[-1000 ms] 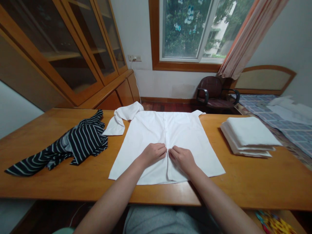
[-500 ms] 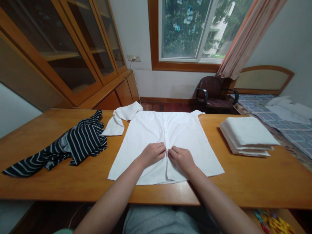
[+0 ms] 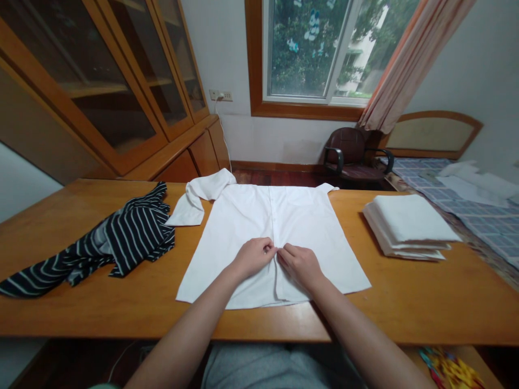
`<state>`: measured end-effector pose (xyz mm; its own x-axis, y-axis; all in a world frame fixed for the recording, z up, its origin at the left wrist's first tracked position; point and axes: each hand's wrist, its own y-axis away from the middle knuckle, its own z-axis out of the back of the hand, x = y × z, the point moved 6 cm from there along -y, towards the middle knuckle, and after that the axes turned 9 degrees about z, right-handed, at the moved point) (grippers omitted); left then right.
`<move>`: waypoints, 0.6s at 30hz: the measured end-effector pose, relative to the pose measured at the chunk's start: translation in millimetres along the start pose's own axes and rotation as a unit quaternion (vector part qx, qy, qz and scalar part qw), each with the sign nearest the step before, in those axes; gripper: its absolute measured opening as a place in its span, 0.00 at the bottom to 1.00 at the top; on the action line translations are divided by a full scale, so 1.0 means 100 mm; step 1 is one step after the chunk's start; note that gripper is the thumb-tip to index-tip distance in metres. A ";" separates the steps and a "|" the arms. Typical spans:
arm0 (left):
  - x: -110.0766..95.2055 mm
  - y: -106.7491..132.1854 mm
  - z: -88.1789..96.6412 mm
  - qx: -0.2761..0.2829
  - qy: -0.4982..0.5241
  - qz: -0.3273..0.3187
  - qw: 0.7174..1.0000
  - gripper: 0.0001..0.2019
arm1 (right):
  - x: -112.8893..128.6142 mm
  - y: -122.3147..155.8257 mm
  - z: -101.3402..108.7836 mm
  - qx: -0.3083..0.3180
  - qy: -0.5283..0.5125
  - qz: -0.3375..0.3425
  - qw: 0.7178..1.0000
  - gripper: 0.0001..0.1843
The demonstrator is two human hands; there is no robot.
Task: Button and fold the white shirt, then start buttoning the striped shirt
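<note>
A white short-sleeved shirt point(image 3: 243, 216) lies flat on the wooden table point(image 3: 425, 302), front up, collar away from me. My left hand point(image 3: 255, 256) and my right hand point(image 3: 299, 263) sit side by side on its lower front. Both have their fingers curled and pinch the shirt's front edges along the button line. The fingertips nearly touch each other at the middle seam. The shirt's left sleeve point(image 3: 194, 200) lies bunched toward the upper left.
A crumpled dark striped garment point(image 3: 117, 240) lies left of the shirt. A stack of folded white cloth point(image 3: 407, 227) rests at the right. Behind the table are a glass-door cabinet point(image 3: 101, 92), a dark armchair point(image 3: 352, 156), a window and a bed point(image 3: 478, 205).
Both hands have stayed on the shirt's front edges with only small finger movement. The view has shifted slightly to the right.
</note>
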<state>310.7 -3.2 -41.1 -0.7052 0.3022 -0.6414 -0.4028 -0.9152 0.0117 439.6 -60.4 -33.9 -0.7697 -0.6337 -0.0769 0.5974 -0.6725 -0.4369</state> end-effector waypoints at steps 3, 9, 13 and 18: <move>0.02 -0.01 -0.01 -0.004 -0.008 0.009 1.000 0.09 | 0.00 0.01 -0.01 0.007 0.004 0.003 1.000 0.14; 0.03 -0.04 -0.01 0.053 0.046 0.046 0.996 0.11 | 0.02 -0.01 0.02 0.006 0.008 0.013 1.000 0.13; 0.03 -0.05 -0.02 0.099 0.118 0.082 0.985 0.11 | 0.03 -0.01 0.03 0.000 0.012 0.015 1.000 0.13; 0.11 -0.05 -0.13 0.152 0.219 0.146 0.952 0.12 | 0.01 0.00 0.03 -0.007 0.011 0.006 1.000 0.13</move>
<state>312.7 1.3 -58.5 -0.5287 -0.1557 -0.8344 -0.4243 -0.8030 0.4186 439.5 -62.5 -31.3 -0.7673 -0.6331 -0.1018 0.6035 -0.6593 -0.4486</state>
